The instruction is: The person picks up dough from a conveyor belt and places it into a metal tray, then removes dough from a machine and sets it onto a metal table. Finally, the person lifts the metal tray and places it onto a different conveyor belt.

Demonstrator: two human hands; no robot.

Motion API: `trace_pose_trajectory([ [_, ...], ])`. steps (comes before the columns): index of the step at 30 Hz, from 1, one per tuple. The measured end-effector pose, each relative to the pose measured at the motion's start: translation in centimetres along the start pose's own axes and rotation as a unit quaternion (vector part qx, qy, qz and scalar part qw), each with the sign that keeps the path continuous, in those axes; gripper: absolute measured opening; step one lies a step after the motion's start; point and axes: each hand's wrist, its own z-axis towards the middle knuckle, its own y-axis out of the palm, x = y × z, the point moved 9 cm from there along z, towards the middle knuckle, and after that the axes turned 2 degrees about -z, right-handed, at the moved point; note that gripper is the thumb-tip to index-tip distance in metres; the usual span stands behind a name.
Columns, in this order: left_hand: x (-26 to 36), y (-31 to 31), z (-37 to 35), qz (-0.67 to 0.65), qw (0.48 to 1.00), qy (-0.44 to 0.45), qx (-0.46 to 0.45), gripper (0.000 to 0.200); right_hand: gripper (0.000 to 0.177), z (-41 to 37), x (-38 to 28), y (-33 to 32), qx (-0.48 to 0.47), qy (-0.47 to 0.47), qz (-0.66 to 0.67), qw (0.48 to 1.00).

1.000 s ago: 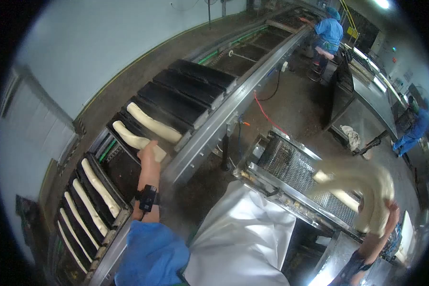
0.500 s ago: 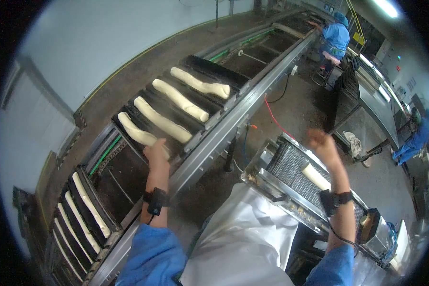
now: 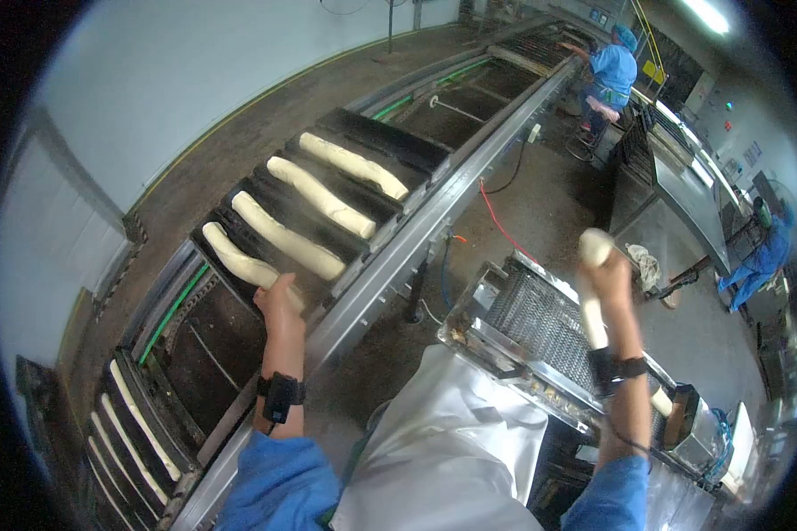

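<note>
- Dough log (image 3: 593,319) hangs from the right hand (image 3: 607,276) above the mesh conveyor (image 3: 531,310), fingers clamped round its top end.
- Left hand (image 3: 279,299) rests on a panned log's (image 3: 237,255) near end in the black pan (image 3: 390,142); its finger grip cannot be told.
- Likely soft, stretchy and light: better held near the middle.

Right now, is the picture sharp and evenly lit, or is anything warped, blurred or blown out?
Head view: fisheye bends the conveyor rail, corners black; ceiling light and white apron glare; right hand and its dough strand slightly smeared.
</note>
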Motion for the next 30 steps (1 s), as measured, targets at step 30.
trace_pose_trajectory([
  [30,7.6,0.5,-5.0,0.222,0.939,0.255,-0.067,0.068,0.047,-18.2,21.1,-9.2,-0.158,0.27,-0.38,0.871],
])
